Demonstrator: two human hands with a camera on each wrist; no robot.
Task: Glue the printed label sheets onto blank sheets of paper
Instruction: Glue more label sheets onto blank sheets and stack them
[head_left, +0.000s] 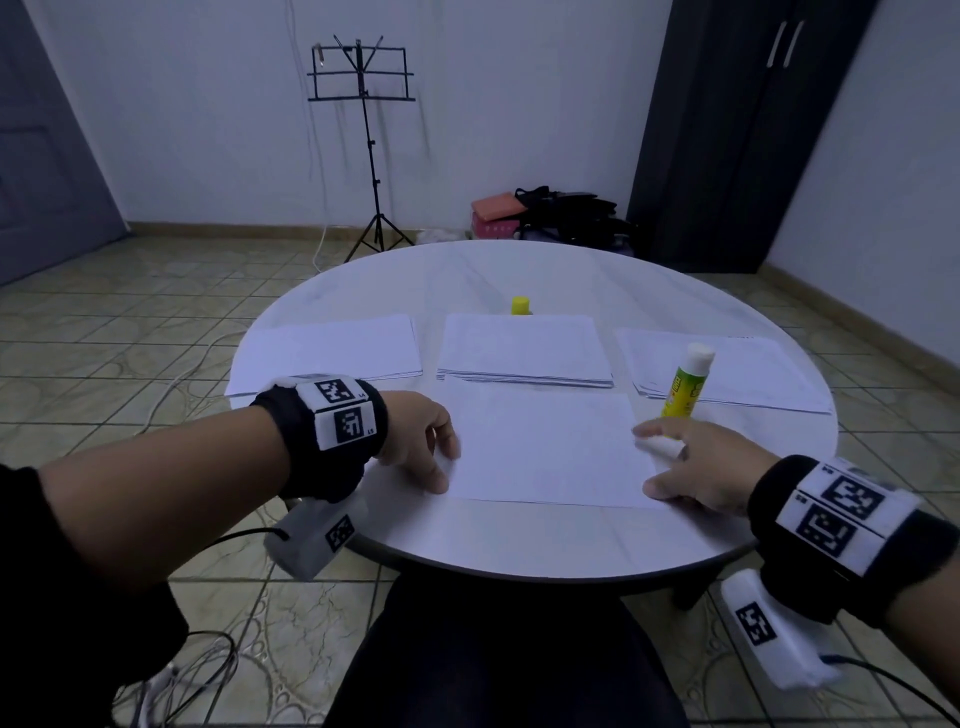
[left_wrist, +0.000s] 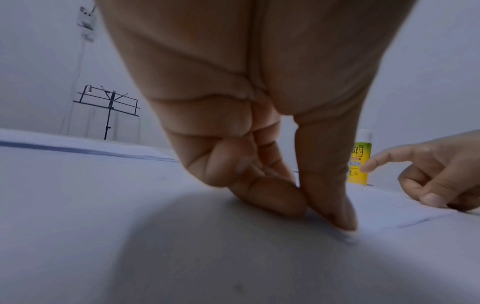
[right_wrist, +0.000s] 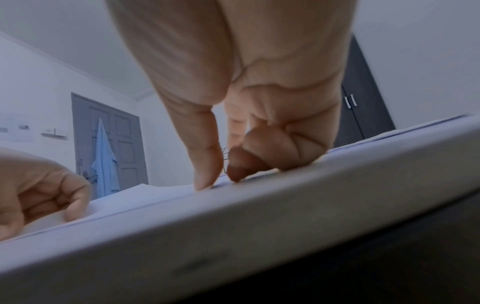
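A single sheet (head_left: 545, 449) lies flat on the round table (head_left: 519, 540) right in front of the person, with three stacks behind it: a left stack (head_left: 332, 348), a middle stack (head_left: 524, 348) and a right stack (head_left: 727, 369). The left hand (head_left: 415, 441) sits at the sheet's left edge, its thumb and first finger brought narrowly together with the tips down on the paper's near corner; whether they pinch the edge or only press on it, I cannot tell. The right hand (head_left: 696, 467) rests at the right edge, thumb tip pressing the near corner, index finger stretched out loosely, the other fingers curled under and holding nothing.

The step in hand looks like squaring or smoothing this sheet. To do it well, keep both corners pinned, line up the edges before pressing, then stroke from the middle outward so no air or wrinkle is trapped, and keep light pressure so the thin paper does not buckle or slide.

A glue stick (head_left: 685, 384) stands upright and uncapped on the right stack, just beyond the right hand. Its yellow-green label carries Korean lettering, the syllable "풀" readable from the left wrist. Its yellow cap (head_left: 520, 305) stands behind the middle stack. No print on the sheets can be read
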